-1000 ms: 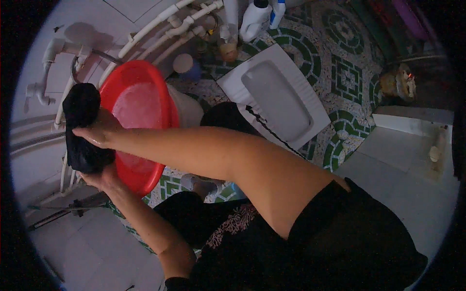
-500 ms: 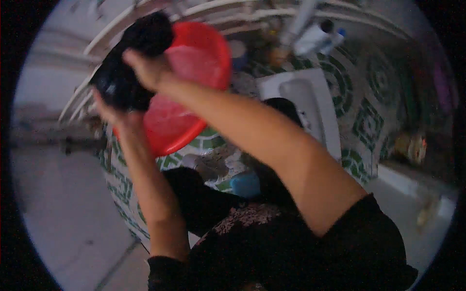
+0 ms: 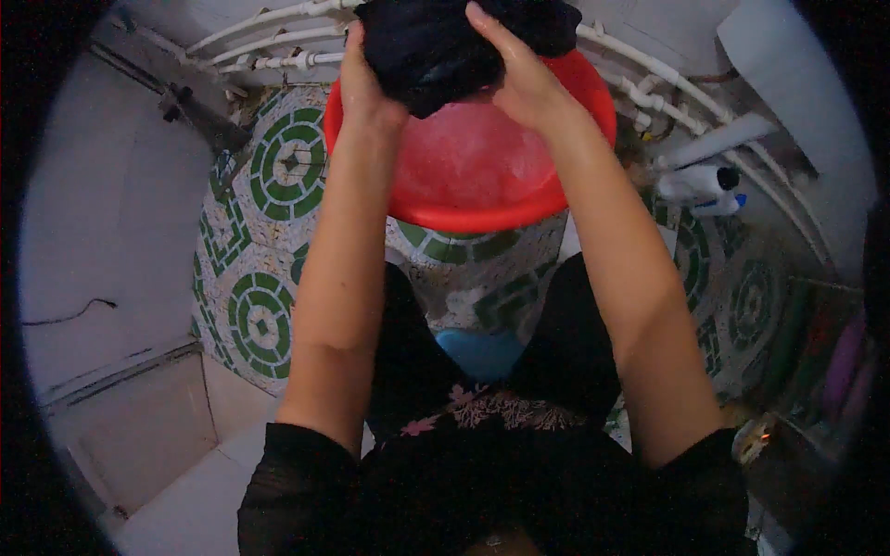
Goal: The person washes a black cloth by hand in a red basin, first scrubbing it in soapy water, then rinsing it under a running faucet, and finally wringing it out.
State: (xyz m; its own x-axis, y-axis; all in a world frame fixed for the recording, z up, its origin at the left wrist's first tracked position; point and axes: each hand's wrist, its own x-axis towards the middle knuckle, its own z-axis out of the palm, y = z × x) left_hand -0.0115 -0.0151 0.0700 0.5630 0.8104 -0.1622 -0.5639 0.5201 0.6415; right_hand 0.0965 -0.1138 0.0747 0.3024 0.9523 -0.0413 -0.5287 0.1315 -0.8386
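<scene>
Presently, you are holding a dark cloth (image 3: pixel 422 56) in front of you, near the upper edge of the view, where a part of it is cut off. Its colour is black, or perhaps a very deep blue; in this weak light I cannot tell which. It is gathered into a thick, uneven bundle with soft folds, and its lower side comes down to a blunt corner. A faint shine is visible on its middle part.

The cloth lies between your two hands and spreads past the right one. Your left hand (image 3: pixel 373 93) is at its left side, with one digit standing up along the edge. Your right hand (image 3: pixel 527 85) has its thumb laid across the front of the cloth, toward the middle. Both hands are gripping the bundle, but most of the fingers are hidden, so I cannot tell how tightly they are closed.

The bundle is above the far part of the red basin (image 3: pixel 468 219), and it covers some of the rim from your eyes. Inside this basin there is a pale, cloudy liquid (image 3: pixel 473 157). The floor (image 3: pixel 287 167) has green and white patterns.
</scene>
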